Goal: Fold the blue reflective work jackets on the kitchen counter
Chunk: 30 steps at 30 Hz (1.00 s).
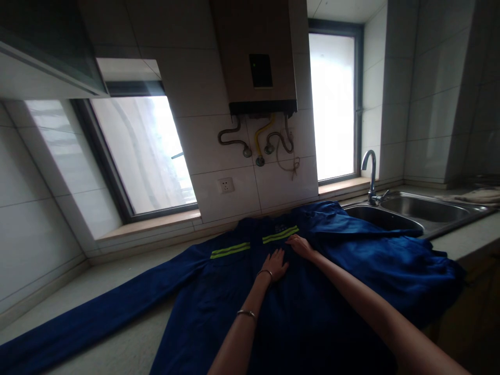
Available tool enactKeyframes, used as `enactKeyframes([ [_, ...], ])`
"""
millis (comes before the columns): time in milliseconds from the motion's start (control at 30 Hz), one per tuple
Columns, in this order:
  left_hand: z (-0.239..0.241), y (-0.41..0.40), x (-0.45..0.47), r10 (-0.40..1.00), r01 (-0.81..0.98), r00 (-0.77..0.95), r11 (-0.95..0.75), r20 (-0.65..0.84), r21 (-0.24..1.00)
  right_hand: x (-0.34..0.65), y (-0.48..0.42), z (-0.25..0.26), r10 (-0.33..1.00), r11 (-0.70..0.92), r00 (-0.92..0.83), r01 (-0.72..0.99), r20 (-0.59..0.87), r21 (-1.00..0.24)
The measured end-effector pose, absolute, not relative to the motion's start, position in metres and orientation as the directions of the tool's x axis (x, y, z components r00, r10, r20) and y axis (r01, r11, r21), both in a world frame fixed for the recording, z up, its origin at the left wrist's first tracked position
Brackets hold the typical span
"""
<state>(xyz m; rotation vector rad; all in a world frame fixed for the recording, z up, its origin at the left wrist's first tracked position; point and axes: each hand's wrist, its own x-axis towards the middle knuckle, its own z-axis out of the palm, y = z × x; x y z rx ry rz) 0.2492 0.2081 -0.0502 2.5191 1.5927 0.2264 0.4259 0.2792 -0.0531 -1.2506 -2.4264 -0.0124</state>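
Note:
A dark blue work jacket (pixel 219 302) with yellow-green reflective stripes (pixel 230 250) lies spread flat on a pale kitchen counter (pixel 128 276). One long sleeve (pixel 89 317) stretches out to the left. My left hand (pixel 275 264) lies flat and open on the chest of the jacket, fingers stretched forward, with thin bangles on the wrist and forearm. My right hand (pixel 300 245) rests open on the jacket just to the right, fingertips near the right stripe. Neither hand holds anything.
A steel double sink (pixel 414 213) with a tap (pixel 370 172) sits at the right; the jacket's right side drapes against its rim. A water heater (pixel 255 57) with hoses hangs on the tiled wall above. Windows stand left and right. A wall socket (pixel 225 185) is behind the jacket.

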Motion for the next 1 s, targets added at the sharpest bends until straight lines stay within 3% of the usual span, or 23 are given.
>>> enactKeyframes([
  [233,-0.051,0.204,0.246,0.905,0.874,0.411,-0.426,0.112,0.232,0.428,0.278,-0.047,0.759,0.624,-0.542,0.763,0.360,-0.168],
  [500,-0.039,0.193,0.248,0.885,0.859,0.420,-0.459,0.200,0.227,0.432,0.285,-0.030,0.749,0.651,-0.614,0.752,0.250,-0.101],
  [733,-0.040,0.191,0.250,0.898,0.869,0.419,-0.440,0.137,0.226,0.413,0.288,-0.019,0.765,0.634,-0.619,0.773,0.178,-0.036],
  [1000,-0.042,0.194,0.250,0.904,0.874,0.415,-0.428,0.105,0.230,0.410,0.280,-0.015,0.807,0.582,-0.570,0.812,0.155,-0.042],
])
